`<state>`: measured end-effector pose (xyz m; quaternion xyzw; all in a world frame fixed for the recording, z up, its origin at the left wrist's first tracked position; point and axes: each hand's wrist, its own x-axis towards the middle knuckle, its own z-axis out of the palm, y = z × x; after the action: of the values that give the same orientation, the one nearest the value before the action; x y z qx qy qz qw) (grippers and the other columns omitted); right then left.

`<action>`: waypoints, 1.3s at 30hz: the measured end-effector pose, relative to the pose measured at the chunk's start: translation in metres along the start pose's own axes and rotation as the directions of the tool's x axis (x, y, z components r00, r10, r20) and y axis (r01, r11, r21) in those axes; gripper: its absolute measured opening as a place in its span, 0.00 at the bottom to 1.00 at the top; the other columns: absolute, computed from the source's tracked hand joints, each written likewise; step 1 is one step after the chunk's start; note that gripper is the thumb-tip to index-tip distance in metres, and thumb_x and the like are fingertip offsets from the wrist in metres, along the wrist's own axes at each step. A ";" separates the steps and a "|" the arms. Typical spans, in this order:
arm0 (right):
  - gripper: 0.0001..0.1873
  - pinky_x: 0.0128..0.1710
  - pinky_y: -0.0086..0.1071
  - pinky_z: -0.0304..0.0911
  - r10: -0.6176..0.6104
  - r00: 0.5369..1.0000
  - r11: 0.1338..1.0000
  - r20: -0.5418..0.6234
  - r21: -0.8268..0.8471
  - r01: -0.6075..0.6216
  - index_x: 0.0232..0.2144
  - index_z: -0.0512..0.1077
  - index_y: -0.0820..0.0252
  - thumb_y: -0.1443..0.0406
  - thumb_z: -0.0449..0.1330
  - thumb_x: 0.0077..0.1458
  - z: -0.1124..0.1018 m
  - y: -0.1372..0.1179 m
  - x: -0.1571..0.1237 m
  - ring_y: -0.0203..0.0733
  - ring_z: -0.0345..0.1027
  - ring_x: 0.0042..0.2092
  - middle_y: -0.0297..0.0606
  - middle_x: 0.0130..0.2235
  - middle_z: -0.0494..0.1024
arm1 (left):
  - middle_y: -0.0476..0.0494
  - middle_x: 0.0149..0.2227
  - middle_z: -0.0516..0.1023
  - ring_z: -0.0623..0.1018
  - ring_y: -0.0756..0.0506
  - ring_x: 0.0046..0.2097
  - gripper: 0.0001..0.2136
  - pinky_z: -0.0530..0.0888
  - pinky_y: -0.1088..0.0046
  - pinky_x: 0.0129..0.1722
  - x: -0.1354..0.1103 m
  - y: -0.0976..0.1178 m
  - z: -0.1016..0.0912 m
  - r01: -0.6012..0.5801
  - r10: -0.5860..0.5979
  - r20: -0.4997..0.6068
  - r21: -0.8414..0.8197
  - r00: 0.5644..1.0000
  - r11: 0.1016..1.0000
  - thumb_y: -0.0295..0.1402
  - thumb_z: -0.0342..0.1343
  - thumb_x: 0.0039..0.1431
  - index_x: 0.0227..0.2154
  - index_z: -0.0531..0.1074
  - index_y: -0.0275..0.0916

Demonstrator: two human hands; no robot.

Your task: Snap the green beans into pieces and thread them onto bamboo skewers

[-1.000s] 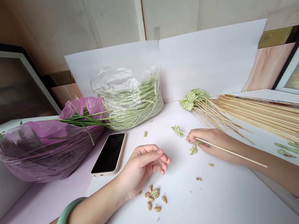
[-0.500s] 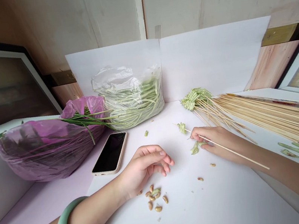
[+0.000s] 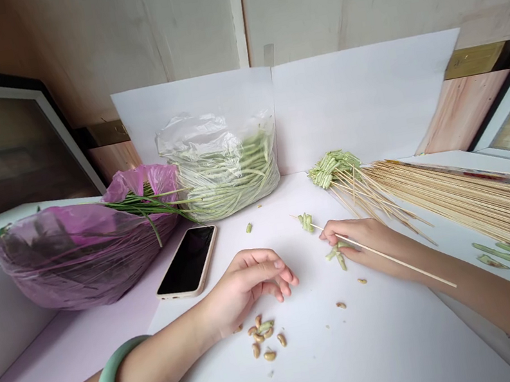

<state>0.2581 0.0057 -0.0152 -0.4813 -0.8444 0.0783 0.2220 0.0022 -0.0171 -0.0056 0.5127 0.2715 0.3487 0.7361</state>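
one bamboo skewer (image 3: pixel 394 260) in the right hand (image 3: pixel 364 243), packet print (image 3: pixel 476 169) seemingly illegible.

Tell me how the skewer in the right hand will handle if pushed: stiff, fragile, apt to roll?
The skewer is probably stiff: it runs straight past the right hand without sagging. It looks thin and round, so it would likely roll on the white table, and might snap if bent hard.

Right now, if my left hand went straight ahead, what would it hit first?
Your left hand would probably meet the loose green bean pieces by your right hand; depth is unclear.
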 end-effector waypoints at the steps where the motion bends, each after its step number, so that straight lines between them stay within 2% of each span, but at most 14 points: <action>1: 0.10 0.24 0.26 0.60 -0.006 1.000 1.000 -0.009 0.009 0.006 0.28 0.64 0.52 0.74 0.51 0.45 0.001 0.001 0.000 0.36 0.67 0.26 0.28 0.28 0.74 | 0.43 0.25 0.75 0.73 0.51 0.27 0.08 0.68 0.76 0.29 0.000 0.000 0.000 0.001 -0.001 -0.001 0.002 1.000 1.000 0.31 0.58 0.52 0.23 0.74 0.31; 7: 0.08 0.31 0.28 0.64 -0.056 0.995 0.996 -0.080 0.065 0.062 0.27 0.63 0.54 0.73 0.54 0.47 0.003 -0.004 0.001 0.38 0.72 0.34 0.31 0.34 0.77 | 0.44 0.26 0.75 0.73 0.51 0.27 0.08 0.68 0.75 0.30 0.003 -0.001 -0.001 -0.012 0.012 -0.020 0.028 1.000 1.000 0.32 0.59 0.51 0.23 0.74 0.32; 10: 0.08 0.34 0.28 0.65 -0.083 0.986 0.991 -0.143 0.097 0.097 0.29 0.63 0.54 0.72 0.55 0.49 0.006 -0.016 -0.001 0.39 0.73 0.39 0.35 0.38 0.78 | 0.45 0.26 0.75 0.72 0.51 0.27 0.06 0.69 0.76 0.31 0.002 -0.002 0.000 -0.064 0.075 -0.073 0.142 0.994 0.988 0.31 0.61 0.50 0.24 0.74 0.32; 12: 0.08 0.35 0.28 0.65 -0.140 0.966 0.979 -0.219 0.114 0.168 0.29 0.63 0.54 0.73 0.56 0.50 0.009 -0.028 -0.004 0.39 0.73 0.40 0.37 0.39 0.78 | 0.45 0.26 0.75 0.73 0.52 0.27 0.06 0.70 0.76 0.32 0.001 -0.003 0.002 -0.101 0.127 -0.101 0.231 0.987 0.968 0.32 0.62 0.49 0.25 0.74 0.33; 14: 0.10 0.36 0.27 0.65 -0.245 0.928 0.953 -0.282 0.105 0.284 0.30 0.64 0.55 0.75 0.56 0.50 0.012 -0.041 -0.008 0.37 0.73 0.38 0.37 0.40 0.78 | 0.45 0.28 0.76 0.74 0.51 0.28 0.07 0.71 0.75 0.32 0.002 -0.004 0.004 -0.115 0.148 -0.110 0.261 0.983 0.959 0.33 0.63 0.49 0.25 0.74 0.33; 17: 0.11 0.32 0.24 0.65 -0.384 0.879 0.902 -0.283 0.089 0.422 0.32 0.66 0.54 0.76 0.53 0.52 0.014 -0.060 -0.011 0.33 0.72 0.33 0.37 0.39 0.77 | 0.45 0.26 0.77 0.74 0.50 0.27 0.09 0.71 0.73 0.31 0.003 -0.007 0.005 -0.079 0.097 -0.079 0.206 0.992 0.975 0.35 0.65 0.46 0.26 0.75 0.33; 20: 0.11 0.27 0.22 0.65 -0.439 0.859 0.871 -0.264 0.109 0.479 0.34 0.67 0.54 0.75 0.52 0.55 0.013 -0.074 -0.012 0.32 0.68 0.28 0.34 0.32 0.76 | 0.45 0.24 0.77 0.74 0.51 0.25 0.10 0.72 0.74 0.30 0.005 -0.008 0.005 -0.015 0.020 -0.032 0.134 0.999 0.991 0.32 0.67 0.42 0.27 0.76 0.32; 25: 0.11 0.25 0.23 0.65 -0.409 0.878 0.886 -0.247 0.124 0.447 0.32 0.68 0.54 0.74 0.51 0.55 0.012 -0.078 -0.012 0.32 0.66 0.26 0.32 0.31 0.75 | 0.46 0.24 0.77 0.76 0.49 0.26 0.11 0.73 0.73 0.31 0.004 -0.007 0.004 0.066 -0.066 0.004 0.049 0.998 0.997 0.32 0.68 0.41 0.28 0.76 0.33; 29: 0.10 0.27 0.22 0.65 -0.439 0.874 0.872 -0.208 0.137 0.471 0.31 0.67 0.55 0.75 0.52 0.54 0.016 -0.075 -0.012 0.32 0.66 0.28 0.33 0.30 0.73 | 0.46 0.26 0.77 0.76 0.51 0.28 0.10 0.72 0.76 0.32 0.002 -0.006 0.006 0.074 -0.076 0.020 0.081 0.997 0.994 0.24 0.68 0.38 0.27 0.76 0.32; 32: 0.08 0.32 0.23 0.66 -0.445 0.870 0.856 -0.211 0.185 0.482 0.31 0.66 0.55 0.74 0.56 0.54 0.014 -0.073 -0.013 0.33 0.69 0.32 0.34 0.34 0.74 | 0.47 0.26 0.76 0.75 0.52 0.28 0.11 0.71 0.78 0.31 0.002 -0.008 0.006 0.085 -0.087 0.017 0.117 0.996 0.990 0.20 0.67 0.37 0.28 0.75 0.33; 34: 0.08 0.36 0.27 0.66 -0.406 0.874 0.851 -0.267 0.240 0.468 0.32 0.65 0.55 0.70 0.60 0.53 0.010 -0.069 -0.013 0.36 0.70 0.36 0.36 0.36 0.75 | 0.48 0.26 0.75 0.74 0.52 0.28 0.12 0.70 0.78 0.31 0.002 -0.009 0.005 0.068 -0.065 -0.031 0.121 0.997 0.990 0.20 0.66 0.37 0.28 0.75 0.33; 36: 0.06 0.36 0.31 0.65 -0.318 0.886 0.846 -0.339 0.320 0.426 0.31 0.65 0.55 0.64 0.60 0.54 0.004 -0.062 -0.013 0.39 0.70 0.36 0.38 0.35 0.75 | 0.48 0.26 0.75 0.73 0.52 0.28 0.11 0.70 0.78 0.32 0.004 -0.008 0.003 0.021 -0.010 -0.117 0.097 0.993 0.995 0.21 0.66 0.37 0.28 0.74 0.32; 37: 0.07 0.34 0.32 0.64 -0.260 0.892 0.834 -0.368 0.380 0.400 0.29 0.65 0.55 0.61 0.58 0.57 0.001 -0.058 -0.013 0.40 0.69 0.34 0.37 0.32 0.73 | 0.47 0.26 0.75 0.73 0.52 0.28 0.11 0.69 0.78 0.32 0.005 -0.007 0.002 -0.006 0.018 -0.168 0.073 0.986 0.997 0.22 0.66 0.38 0.28 0.74 0.32; 39: 0.17 0.28 0.33 0.61 -0.125 0.899 0.777 -0.420 0.522 0.352 0.22 0.63 0.56 0.57 0.49 0.62 -0.003 -0.051 -0.011 0.39 0.64 0.28 0.34 0.24 0.68 | 0.47 0.26 0.75 0.73 0.52 0.29 0.09 0.69 0.77 0.33 0.006 -0.004 0.000 -0.055 0.058 -0.266 0.020 0.962 0.998 0.23 0.65 0.40 0.28 0.74 0.32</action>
<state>0.2250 -0.0306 0.0018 -0.2819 -0.7775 0.2155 0.5192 0.0068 -0.0132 -0.0092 0.4731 0.3556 0.4337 0.6794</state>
